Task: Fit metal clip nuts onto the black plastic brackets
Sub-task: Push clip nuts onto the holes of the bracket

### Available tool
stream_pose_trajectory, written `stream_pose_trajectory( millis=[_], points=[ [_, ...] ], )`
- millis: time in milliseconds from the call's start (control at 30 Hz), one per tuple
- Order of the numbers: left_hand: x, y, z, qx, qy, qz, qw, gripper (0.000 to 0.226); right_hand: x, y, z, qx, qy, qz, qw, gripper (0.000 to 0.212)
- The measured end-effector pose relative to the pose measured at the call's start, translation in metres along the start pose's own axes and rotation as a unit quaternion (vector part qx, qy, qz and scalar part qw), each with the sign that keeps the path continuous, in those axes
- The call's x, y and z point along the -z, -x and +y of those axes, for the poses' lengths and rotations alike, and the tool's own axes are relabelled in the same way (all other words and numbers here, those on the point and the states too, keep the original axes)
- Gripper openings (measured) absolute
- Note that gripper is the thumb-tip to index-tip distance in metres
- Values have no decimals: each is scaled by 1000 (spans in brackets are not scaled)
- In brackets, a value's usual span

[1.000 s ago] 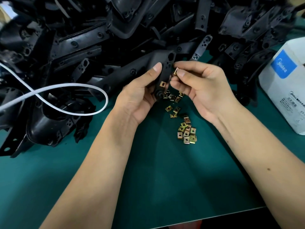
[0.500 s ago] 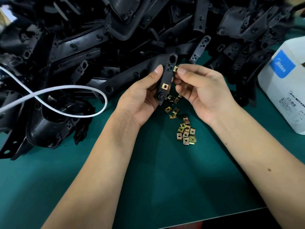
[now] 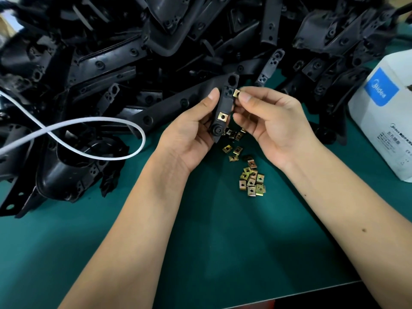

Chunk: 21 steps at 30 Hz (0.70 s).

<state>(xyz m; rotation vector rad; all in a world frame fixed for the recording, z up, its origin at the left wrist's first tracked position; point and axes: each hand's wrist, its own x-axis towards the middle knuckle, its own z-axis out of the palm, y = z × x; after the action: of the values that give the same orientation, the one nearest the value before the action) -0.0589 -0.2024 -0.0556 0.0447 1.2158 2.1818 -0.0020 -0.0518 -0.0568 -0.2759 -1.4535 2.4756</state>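
Left hand (image 3: 191,132) gripping a black bracket (image 3: 224,108) upright above the green table (image 3: 223,241), one clip already on it (image 3: 222,117), right hand (image 3: 269,121) pinching a clip nut (image 3: 236,93) against its upper edge, loose nuts (image 3: 250,181) below, white box (image 3: 388,121) marked "Midea" at right

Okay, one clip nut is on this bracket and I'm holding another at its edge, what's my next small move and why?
Probably slide the clip nut pinched in your right hand sideways onto the bracket edge at the upper slot. It sits right beside that empty slot, the lower clip nut already looks seated, and your left hand grips the bracket steady.
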Motion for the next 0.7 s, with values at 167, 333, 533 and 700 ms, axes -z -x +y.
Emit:
stream_pose_trajectory(
  millis=[167,333,533,700],
  points=[
    [-2,0,0,4,5,6,1000,19,0,0,-1,3,28,0,1000,7],
    [-3,1,0,15,-13,13,1000,14,0,1,0,2,24,0,1000,7],
    [-6,3,0,29,-21,6,999,11,3,0,-2,15,37,-10,999,22],
    [-9,5,-1,17,-44,19,999,21,4,1,-3,47,64,-5,997,26]
  ],
)
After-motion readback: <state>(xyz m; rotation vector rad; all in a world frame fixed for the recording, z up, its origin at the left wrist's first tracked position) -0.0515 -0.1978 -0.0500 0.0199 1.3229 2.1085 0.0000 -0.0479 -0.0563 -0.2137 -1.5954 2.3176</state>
